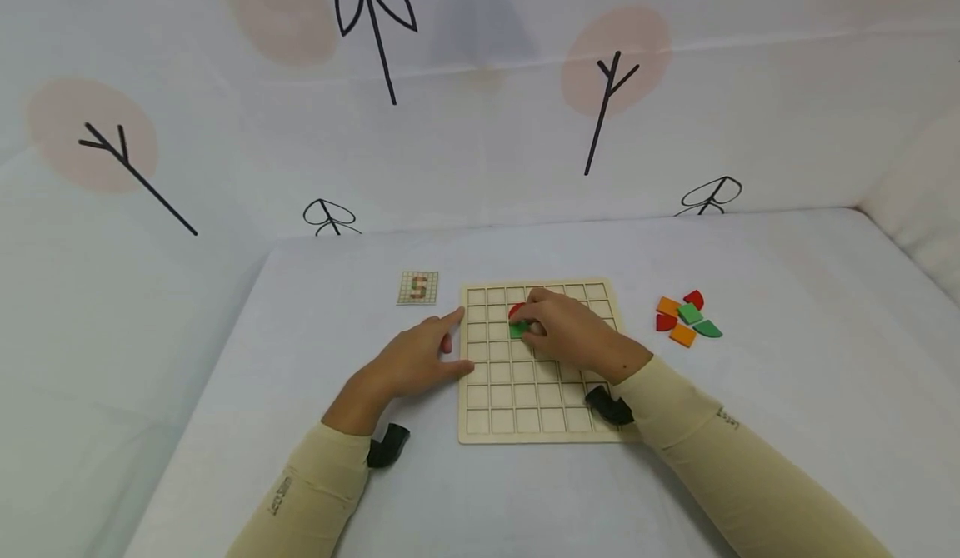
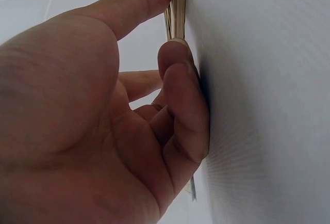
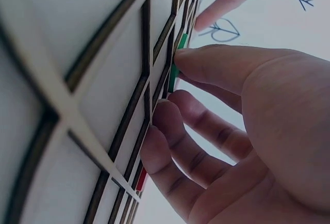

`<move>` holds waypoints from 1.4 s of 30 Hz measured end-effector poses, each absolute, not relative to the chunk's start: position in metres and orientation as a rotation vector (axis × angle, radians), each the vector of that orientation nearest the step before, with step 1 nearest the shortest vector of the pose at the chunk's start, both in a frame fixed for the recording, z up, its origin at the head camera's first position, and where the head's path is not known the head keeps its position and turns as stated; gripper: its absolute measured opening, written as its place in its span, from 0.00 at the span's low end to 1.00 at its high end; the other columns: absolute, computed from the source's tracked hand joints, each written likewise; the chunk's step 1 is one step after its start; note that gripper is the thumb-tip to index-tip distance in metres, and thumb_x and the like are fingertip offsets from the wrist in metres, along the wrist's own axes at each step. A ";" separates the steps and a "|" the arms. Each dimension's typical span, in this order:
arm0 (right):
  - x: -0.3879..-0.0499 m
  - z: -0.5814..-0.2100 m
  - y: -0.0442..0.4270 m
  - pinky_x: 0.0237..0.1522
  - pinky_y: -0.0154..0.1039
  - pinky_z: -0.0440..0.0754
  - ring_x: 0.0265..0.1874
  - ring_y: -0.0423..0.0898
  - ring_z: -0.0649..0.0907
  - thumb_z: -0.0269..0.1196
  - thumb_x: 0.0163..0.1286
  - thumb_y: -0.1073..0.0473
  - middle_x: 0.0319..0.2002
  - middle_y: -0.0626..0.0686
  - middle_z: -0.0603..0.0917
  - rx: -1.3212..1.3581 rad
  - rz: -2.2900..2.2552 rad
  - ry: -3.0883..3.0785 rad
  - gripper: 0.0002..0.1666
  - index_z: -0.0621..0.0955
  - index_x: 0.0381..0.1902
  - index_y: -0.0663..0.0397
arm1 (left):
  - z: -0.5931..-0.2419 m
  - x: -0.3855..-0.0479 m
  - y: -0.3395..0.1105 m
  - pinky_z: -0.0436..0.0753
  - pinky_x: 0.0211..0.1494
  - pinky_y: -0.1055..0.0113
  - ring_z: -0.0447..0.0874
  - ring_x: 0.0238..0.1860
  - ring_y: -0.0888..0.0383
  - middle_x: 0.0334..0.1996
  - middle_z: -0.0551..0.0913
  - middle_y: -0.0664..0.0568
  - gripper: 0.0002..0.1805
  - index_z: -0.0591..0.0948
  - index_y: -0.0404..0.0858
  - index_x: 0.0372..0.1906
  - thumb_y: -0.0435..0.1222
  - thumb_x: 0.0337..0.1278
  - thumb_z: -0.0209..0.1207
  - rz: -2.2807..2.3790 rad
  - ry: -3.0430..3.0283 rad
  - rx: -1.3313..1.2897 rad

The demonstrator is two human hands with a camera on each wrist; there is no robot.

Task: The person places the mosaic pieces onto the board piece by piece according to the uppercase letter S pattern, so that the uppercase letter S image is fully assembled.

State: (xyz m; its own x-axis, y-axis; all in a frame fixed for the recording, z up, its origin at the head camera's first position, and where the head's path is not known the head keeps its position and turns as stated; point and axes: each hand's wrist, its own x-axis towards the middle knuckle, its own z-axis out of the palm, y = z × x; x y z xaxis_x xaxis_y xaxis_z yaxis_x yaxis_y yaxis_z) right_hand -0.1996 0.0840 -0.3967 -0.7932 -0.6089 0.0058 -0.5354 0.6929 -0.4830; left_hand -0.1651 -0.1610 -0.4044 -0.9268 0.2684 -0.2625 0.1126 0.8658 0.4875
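Observation:
A pale wooden grid board [image 1: 498, 419] lies flat on the white cloth. My left hand [image 1: 420, 356] is at its left edge, with index finger and thumb reaching out to touch the rim; its other fingers look bent in the left wrist view. Over the board's upper middle, my right hand [image 1: 573, 329] pinches a green tile [image 1: 516, 332] at a grid cell, the thumb [image 3: 206, 64] pressing on it. Just above that tile a red round-edged piece [image 1: 515, 311] shows, partly covered by the fingers. A further bit of red [image 3: 141, 179] appears below the fingertips in the right wrist view.
Right of the board lies a loose cluster of pieces: orange squares [image 1: 682, 336], a green square [image 1: 690, 314], a green curved piece [image 1: 708, 329] and red curved pieces [image 1: 666, 323]. A small card [image 1: 417, 287] with an S pattern lies at the board's upper left.

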 end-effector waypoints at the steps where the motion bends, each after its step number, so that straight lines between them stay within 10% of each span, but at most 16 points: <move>1: -0.200 -0.397 0.084 0.35 0.33 0.75 0.29 0.40 0.75 0.67 0.67 0.63 0.42 0.51 0.79 -0.941 -0.707 2.749 0.17 0.85 0.54 0.56 | -0.404 -0.165 -0.161 0.68 0.33 0.66 0.67 0.29 0.60 0.36 0.73 0.54 0.49 0.58 0.48 0.79 0.53 0.56 0.69 0.678 2.716 0.286; 32: -0.196 -0.372 0.101 0.36 0.38 0.80 0.31 0.44 0.78 0.64 0.71 0.56 0.47 0.53 0.82 -0.949 -0.676 2.838 0.18 0.84 0.56 0.52 | -0.404 -0.166 -0.161 0.67 0.32 0.66 0.67 0.30 0.60 0.37 0.72 0.54 0.49 0.57 0.49 0.79 0.53 0.57 0.68 0.677 2.698 0.274; 42: -0.178 -0.364 0.144 0.49 0.51 0.83 0.61 0.56 0.75 0.65 0.70 0.59 0.60 0.59 0.77 -0.982 -0.666 3.053 0.31 0.74 0.70 0.48 | -0.401 -0.164 -0.160 0.67 0.34 0.65 0.67 0.31 0.59 0.36 0.73 0.54 0.49 0.58 0.48 0.79 0.52 0.57 0.69 0.697 2.695 0.282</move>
State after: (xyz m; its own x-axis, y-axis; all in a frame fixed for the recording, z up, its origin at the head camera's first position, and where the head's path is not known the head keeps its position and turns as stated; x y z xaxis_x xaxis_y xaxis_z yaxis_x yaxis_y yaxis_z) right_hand -0.1785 0.1436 -0.3636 -0.8121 -0.5291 0.2460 -0.5835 0.7386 -0.3375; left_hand -0.1644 -0.1601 -0.4013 -0.9218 0.2727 -0.2756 0.1049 0.8597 0.4998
